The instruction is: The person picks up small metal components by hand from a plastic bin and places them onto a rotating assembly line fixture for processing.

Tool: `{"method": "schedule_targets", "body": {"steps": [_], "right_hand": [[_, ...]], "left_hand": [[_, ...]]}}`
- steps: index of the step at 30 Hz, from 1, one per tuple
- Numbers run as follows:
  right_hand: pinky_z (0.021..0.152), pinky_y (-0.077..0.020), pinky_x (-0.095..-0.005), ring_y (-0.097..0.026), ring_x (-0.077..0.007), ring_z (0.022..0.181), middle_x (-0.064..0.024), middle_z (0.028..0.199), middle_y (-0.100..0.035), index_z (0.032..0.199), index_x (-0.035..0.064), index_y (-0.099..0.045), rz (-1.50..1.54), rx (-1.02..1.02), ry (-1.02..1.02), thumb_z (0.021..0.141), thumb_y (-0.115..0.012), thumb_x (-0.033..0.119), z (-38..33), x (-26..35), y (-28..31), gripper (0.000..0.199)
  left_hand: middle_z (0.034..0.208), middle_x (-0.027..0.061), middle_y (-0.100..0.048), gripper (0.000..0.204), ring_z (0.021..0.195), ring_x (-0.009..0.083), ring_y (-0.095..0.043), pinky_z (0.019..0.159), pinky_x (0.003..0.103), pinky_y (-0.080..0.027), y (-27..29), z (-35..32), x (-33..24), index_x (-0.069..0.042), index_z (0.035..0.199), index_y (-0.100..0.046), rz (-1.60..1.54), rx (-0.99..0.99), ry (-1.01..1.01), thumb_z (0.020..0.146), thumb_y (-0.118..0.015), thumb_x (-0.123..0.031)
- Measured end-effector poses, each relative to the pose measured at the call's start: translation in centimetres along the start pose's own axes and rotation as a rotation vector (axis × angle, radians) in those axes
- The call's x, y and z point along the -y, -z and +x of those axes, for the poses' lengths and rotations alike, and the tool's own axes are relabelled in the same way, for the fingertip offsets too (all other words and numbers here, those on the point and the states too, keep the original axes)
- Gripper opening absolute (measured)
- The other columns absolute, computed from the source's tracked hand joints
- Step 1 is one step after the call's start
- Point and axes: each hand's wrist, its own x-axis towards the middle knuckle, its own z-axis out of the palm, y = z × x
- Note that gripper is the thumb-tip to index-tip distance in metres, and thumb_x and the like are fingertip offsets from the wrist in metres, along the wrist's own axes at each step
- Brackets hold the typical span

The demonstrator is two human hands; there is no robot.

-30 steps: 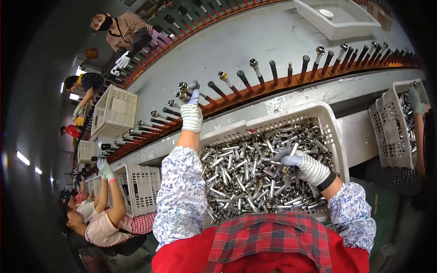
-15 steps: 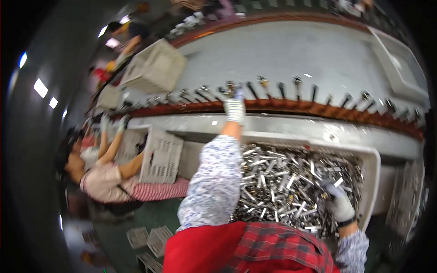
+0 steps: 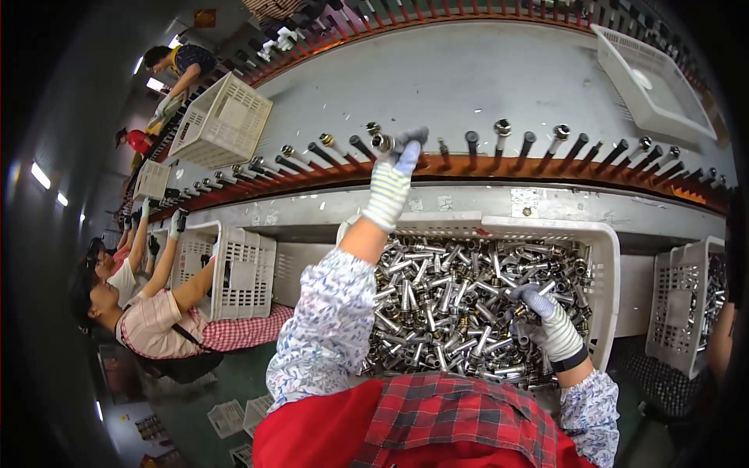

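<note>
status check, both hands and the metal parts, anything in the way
Left hand at red rail, by a metal fitting, grip unclear. Right hand among loose metal fittings in white crate. Black posts near left hand, possible obstruction.

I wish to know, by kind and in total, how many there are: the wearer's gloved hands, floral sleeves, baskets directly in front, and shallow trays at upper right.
Gloved hands: 2
Floral sleeves: 2
Basket directly in front: 1
Shallow tray: 1
Total: 6
</note>
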Motion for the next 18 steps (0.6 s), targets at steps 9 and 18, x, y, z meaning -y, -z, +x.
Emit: {"method": "schedule_targets", "body": {"steps": [9, 18], "right_hand": [[0.065, -0.0521, -0.0298, -0.058, -0.0146, 0.081, -0.0026, 0.092, -0.056, 0.103, 0.0068, -0.057, -0.086, -0.055, 0.285, 0.085, -0.062, 0.034, -1.7, 0.0, 1.5, 0.033], [0.054, -0.0492, -0.0245, -0.058, -0.0129, 0.070, -0.0028, 0.091, -0.056, 0.098, 0.0111, -0.059, 0.063, -0.065, 0.187, 0.084, -0.064, 0.038, -1.3, -1.8, 1.9, 0.031]], "left_hand": [[0.093, 0.0039, -0.064, 0.034, 0.086, 0.0148, -0.056, 0.082, 0.027, -0.043, 0.8, 2.9, 4.1, -0.004, 0.106, -0.063, 0.271, -0.156, 0.108, 0.088, -0.063, -0.033], [0.088, 0.0089, -0.065, 0.028, 0.080, 0.0172, -0.057, 0.077, 0.030, -0.045, 6.7, 1.9, 5.6, -0.002, 0.104, -0.061, 0.427, -0.387, 0.144, 0.088, -0.061, -0.024]]}}
